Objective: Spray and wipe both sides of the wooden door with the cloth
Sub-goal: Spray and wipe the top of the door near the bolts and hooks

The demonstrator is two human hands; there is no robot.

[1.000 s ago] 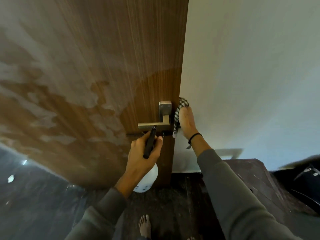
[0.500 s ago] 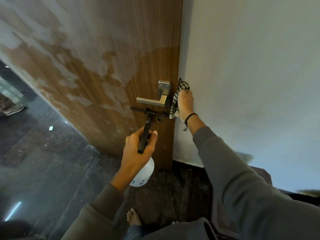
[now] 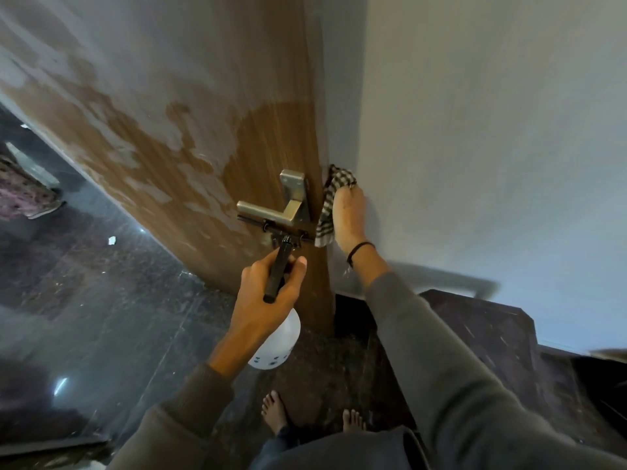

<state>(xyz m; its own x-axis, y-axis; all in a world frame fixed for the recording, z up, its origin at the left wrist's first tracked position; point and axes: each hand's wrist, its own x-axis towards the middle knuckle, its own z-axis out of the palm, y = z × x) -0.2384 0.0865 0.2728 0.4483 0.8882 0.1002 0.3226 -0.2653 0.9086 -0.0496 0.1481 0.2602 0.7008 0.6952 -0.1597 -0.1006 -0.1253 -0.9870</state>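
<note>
so, closest in, two bare feet (image 3: 274, 412) stand on the dark speckled floor (image 3: 101, 300), facing the door's free edge. a little further out, the left hand (image 3: 268, 293) has fingers and thumb wrapped round the black head of the spray bottle (image 3: 278, 347). the white body hangs below the palm and the nozzle points at the black bolt (image 3: 271, 228) just under the metal lever handle (image 3: 271, 210). held this way, it looks meant to wet the fittings and the wood round them at close range.

beyond that, the right hand (image 3: 349, 215) reaches round the edge of the wooden door (image 3: 203, 96) with the checked cloth (image 3: 330, 205) between hand and edge, one end hanging down by the wrist. its fingers are hidden by the cloth and the door, so i cannot tell whether they clutch the cloth or press it flat. the placement suggests the hand steadies the door while the cloth covers the edge.

the near face shows pale patches across the brown grain, probably spray or film not yet wiped. furthest back is the plain pale wall (image 3: 492, 130).
</note>
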